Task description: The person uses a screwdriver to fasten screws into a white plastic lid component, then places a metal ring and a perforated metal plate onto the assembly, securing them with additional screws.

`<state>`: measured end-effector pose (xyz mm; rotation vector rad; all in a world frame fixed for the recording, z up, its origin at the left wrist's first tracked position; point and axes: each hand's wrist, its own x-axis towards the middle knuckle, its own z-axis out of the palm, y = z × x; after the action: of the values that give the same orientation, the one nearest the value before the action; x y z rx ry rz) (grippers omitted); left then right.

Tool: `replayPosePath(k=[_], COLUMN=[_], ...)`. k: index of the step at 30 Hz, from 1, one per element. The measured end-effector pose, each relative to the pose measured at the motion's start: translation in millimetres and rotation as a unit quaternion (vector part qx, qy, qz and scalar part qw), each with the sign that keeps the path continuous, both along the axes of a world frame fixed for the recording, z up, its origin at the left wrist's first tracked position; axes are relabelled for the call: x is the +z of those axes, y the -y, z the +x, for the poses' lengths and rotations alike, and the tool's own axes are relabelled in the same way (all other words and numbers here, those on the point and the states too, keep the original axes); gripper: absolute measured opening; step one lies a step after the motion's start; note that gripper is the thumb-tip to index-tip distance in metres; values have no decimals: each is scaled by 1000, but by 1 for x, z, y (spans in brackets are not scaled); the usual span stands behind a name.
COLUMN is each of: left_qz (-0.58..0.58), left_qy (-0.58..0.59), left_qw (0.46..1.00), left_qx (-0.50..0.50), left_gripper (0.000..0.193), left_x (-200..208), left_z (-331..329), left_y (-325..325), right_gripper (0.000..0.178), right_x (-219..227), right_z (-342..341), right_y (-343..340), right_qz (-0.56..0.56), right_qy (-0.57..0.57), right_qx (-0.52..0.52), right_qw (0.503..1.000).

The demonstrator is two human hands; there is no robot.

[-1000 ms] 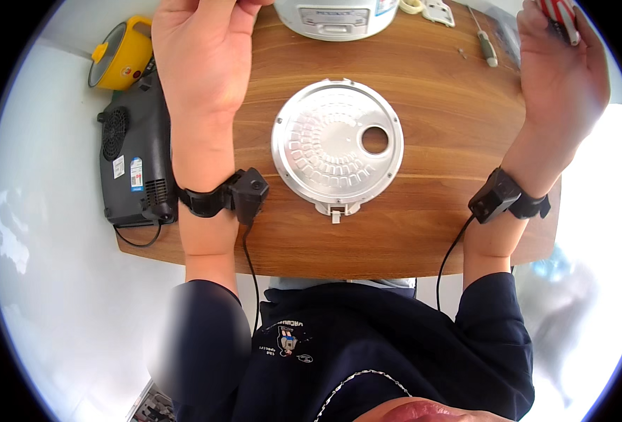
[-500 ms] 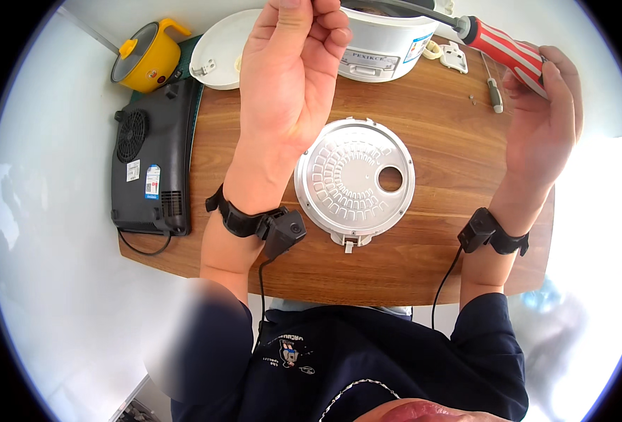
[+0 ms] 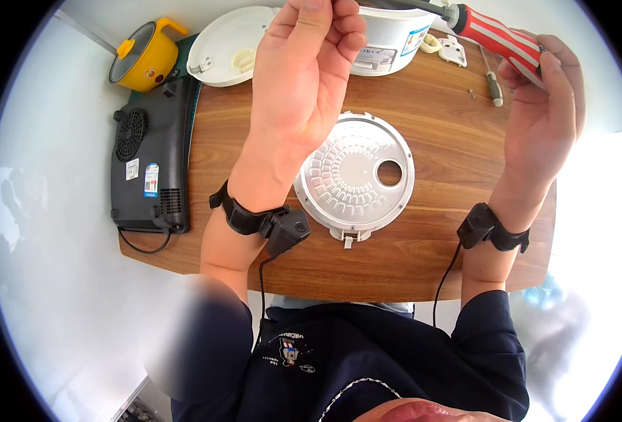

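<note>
My right hand [image 3: 543, 116] is closed round the red-and-white striped handle of a screwdriver [image 3: 497, 35]. The grey shaft points left and runs out past the top edge. Up at that edge, my left hand [image 3: 314, 81] has its thumb and fingers pinched together, and a small dark bit shows between them; what it is stays cut off. Below lies a round silver metal lid plate [image 3: 353, 190] with a round hole on its right and a latch at its near side. Behind my left hand stands a white rice cooker body [image 3: 395, 42], partly covered by it.
A white round lid [image 3: 216, 56] lies at the back left, beside a yellow pot [image 3: 146, 60]. A black upturned induction cooker [image 3: 153, 162] sits at the left edge. A small screwdriver [image 3: 494, 88], tiny screws [image 3: 472, 93] and a white plastic part [image 3: 453, 53] lie back right.
My left hand has shifted a little to the right. The screwdriver has moved slightly left and up, still in my right hand. The lid plate stays in place.
</note>
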<state>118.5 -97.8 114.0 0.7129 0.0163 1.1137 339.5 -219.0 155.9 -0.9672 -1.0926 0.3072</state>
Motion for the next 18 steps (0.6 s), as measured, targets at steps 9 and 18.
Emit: replayPosePath(k=[9, 18], left_qz=[47, 61], left_qy=[-31, -72], left_qw=[996, 982], left_qx=[71, 165], left_gripper=[21, 21], left_x=[-1, 2], left_z=[2, -6], left_y=[-5, -9], right_gripper=[36, 34], right_x=[-6, 4], right_z=[4, -27], right_y=[-4, -4], right_qz=[20, 126], right_qy=[51, 228], right_qx=[-18, 8], right_qw=[998, 966])
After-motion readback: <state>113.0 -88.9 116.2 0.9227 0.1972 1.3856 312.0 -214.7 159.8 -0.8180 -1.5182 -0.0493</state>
